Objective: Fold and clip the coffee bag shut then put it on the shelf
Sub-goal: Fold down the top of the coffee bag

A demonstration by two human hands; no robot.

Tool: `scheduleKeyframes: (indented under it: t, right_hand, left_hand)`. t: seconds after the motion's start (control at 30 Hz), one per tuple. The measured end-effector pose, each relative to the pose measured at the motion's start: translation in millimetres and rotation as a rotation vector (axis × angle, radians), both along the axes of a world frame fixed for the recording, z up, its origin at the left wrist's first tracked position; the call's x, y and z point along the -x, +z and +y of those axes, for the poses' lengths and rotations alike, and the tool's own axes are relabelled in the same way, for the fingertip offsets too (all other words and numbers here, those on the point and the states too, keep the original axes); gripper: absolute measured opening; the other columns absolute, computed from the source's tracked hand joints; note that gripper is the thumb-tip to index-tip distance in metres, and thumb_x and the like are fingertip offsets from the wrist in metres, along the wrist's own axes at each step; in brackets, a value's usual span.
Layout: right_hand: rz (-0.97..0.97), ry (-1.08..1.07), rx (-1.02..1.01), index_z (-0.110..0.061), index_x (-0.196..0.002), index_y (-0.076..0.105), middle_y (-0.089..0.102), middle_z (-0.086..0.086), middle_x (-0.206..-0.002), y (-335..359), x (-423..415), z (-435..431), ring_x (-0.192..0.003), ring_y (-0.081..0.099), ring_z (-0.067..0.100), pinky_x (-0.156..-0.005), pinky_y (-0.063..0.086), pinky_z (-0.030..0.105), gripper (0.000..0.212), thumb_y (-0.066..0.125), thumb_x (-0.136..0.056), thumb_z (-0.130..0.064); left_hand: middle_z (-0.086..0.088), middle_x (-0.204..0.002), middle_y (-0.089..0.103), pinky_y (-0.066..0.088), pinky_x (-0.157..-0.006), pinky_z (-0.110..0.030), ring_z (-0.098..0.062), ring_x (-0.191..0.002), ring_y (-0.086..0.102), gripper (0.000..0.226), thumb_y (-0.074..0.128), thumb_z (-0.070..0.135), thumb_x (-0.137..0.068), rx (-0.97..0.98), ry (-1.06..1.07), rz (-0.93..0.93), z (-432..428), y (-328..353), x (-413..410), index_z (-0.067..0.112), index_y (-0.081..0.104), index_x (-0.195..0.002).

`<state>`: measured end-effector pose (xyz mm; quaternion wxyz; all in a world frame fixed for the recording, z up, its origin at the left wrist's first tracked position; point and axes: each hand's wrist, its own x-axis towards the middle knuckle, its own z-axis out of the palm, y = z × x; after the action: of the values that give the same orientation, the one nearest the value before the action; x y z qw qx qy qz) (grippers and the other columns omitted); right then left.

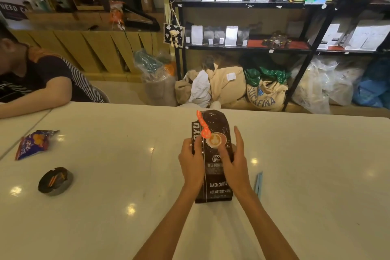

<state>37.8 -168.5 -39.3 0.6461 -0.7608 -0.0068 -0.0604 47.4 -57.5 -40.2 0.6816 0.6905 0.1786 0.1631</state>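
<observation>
1. The coffee bag [213, 167] lies flat on the white table [118, 175], directly in front of the person. It is dark brown, with a printed cup picture and the words "BAKED COFFEE" and "NET WEIGHT".
2. Its long axis runs away from the person: the bottom end is near the forearms, and the top end points toward the far edge of the table and the shelf [242, 47].
3. An orange clip [202, 125] lies on the upper left part of the bag, slanted. I cannot tell if it already pinches the bag or only rests on it.
4. The left hand [191, 159] holds the left edge of the bag at about its middle, with the fingers curled on it.
5. The right hand [234, 160] presses on the right side; the thumb lies near the cup picture, and the other fingers are stretched out and spread past the right edge, not closed on anything.
6. The top of the bag lies beyond both hands. In my judgement the fold must be made there, so the hands have to go forward along the bag; the left hand is nearer to the clip.
7. The black shelf stands behind the table, well apart, with many coffee bags on it.
</observation>
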Motion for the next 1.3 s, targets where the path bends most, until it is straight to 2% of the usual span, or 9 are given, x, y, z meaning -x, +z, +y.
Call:
scheduleKeyframes:
  t: [0.1,0.23,0.43,0.57,0.7,0.87,1.07,1.23,1.3]
  right_hand:
    - [-0.072,0.056,0.131,-0.037,-0.146,0.027,0.050,-0.028,-0.126,-14.6,3.9,-7.5,-0.109,0.055,-0.016,-0.084,0.047,0.005,0.061,0.057,-0.096,-0.022]
    - [-0.092,-0.045,0.062,-0.029,-0.130,0.048,0.055,-0.022,-0.124,-17.1,-0.9,-10.9,-0.112,0.054,-0.012,-0.090,0.049,0.012,0.040,0.059,-0.095,-0.014]
    - [0.097,0.241,-0.074,-0.033,-0.138,0.051,0.067,-0.015,-0.119,-6.2,-3.9,-48.0,-0.106,0.066,0.005,-0.078,0.059,0.024,0.059,0.066,-0.088,-0.006]
    - [0.109,0.121,0.085,-0.033,-0.133,0.057,0.073,-0.010,-0.104,-7.4,-4.4,-52.0,-0.094,0.071,0.006,-0.076,0.061,0.027,0.057,0.074,-0.083,-0.011]
    - [0.055,0.006,0.083,-0.030,-0.127,0.063,0.075,-0.009,-0.094,-10.2,-4.6,-48.3,-0.086,0.071,-0.001,-0.071,0.059,0.018,0.049,0.073,-0.084,-0.010]
    - [0.038,-0.104,0.109,-0.021,-0.125,0.065,0.071,-0.002,-0.102,-16.4,-15.1,-37.0,-0.078,0.067,-0.005,-0.061,0.051,0.004,0.041,0.071,-0.085,-0.013]
    - [0.053,-0.060,0.025,-0.032,-0.134,0.054,0.063,-0.011,-0.113,-27.2,-14.4,-31.7,-0.092,0.064,0.002,-0.066,0.055,0.010,0.049,0.067,-0.089,-0.017]
    - [0.030,-0.072,0.141,-0.024,-0.123,0.066,0.067,-0.002,-0.105,-38.7,-11.9,-38.5,-0.091,0.063,0.003,-0.069,0.053,0.008,0.038,0.070,-0.087,-0.013]
    - [0.000,-0.125,0.168,-0.019,-0.116,0.071,0.070,0.001,-0.099,-37.3,-13.3,-38.6,-0.086,0.063,0.000,-0.067,0.050,0.004,0.032,0.071,-0.085,-0.010]
  left_hand:
    - [-0.003,-0.108,0.073,0.062,-0.077,-0.035,-0.012,-0.090,0.074,0.026,0.053,0.030,-0.100,0.057,-0.138,-0.041,8.0,1.2,-2.0,0.029,0.048,-0.126]
    - [0.035,-0.129,0.050,0.049,-0.102,-0.023,0.002,-0.124,0.053,0.061,0.065,0.014,-0.093,-0.187,-0.485,-0.136,15.9,-11.2,10.6,0.048,0.038,-0.135]
    - [0.003,-0.123,0.050,0.050,-0.101,-0.027,-0.009,-0.122,0.051,0.074,0.074,0.014,-0.085,-0.326,-0.750,0.007,47.0,-6.6,5.3,0.053,0.039,-0.138]
    - [-0.002,-0.107,0.058,0.054,-0.093,-0.027,-0.019,-0.106,0.061,0.068,0.074,0.006,-0.081,-0.304,-0.653,-0.009,44.3,-8.2,0.8,0.042,0.052,-0.135]
    - [-0.002,-0.089,0.059,0.048,-0.073,-0.006,-0.002,-0.080,0.058,0.060,0.072,-0.003,-0.082,-0.389,-0.526,-0.030,37.0,-4.8,-9.4,0.027,0.060,-0.133]
    - [-0.010,-0.096,0.062,0.057,-0.091,-0.036,-0.019,-0.090,0.063,0.054,0.068,0.000,-0.086,-0.417,-0.405,0.011,29.3,-8.7,-18.4,0.023,0.061,-0.134]
    - [-0.002,-0.116,0.049,0.051,-0.080,-0.012,-0.013,-0.109,0.054,0.057,0.066,0.016,-0.092,-0.408,-0.557,0.063,29.8,-26.9,-7.9,0.034,0.046,-0.143]
    - [-0.006,-0.107,0.057,0.055,-0.085,-0.024,-0.018,-0.100,0.060,0.050,0.068,0.009,-0.088,-0.400,-0.469,0.086,26.4,-28.3,-9.2,0.030,0.060,-0.132]
    - [-0.006,-0.103,0.059,0.051,-0.079,-0.017,-0.017,-0.093,0.059,0.044,0.068,0.008,-0.087,-0.409,-0.441,0.095,23.5,-26.3,-12.0,0.026,0.065,-0.128]
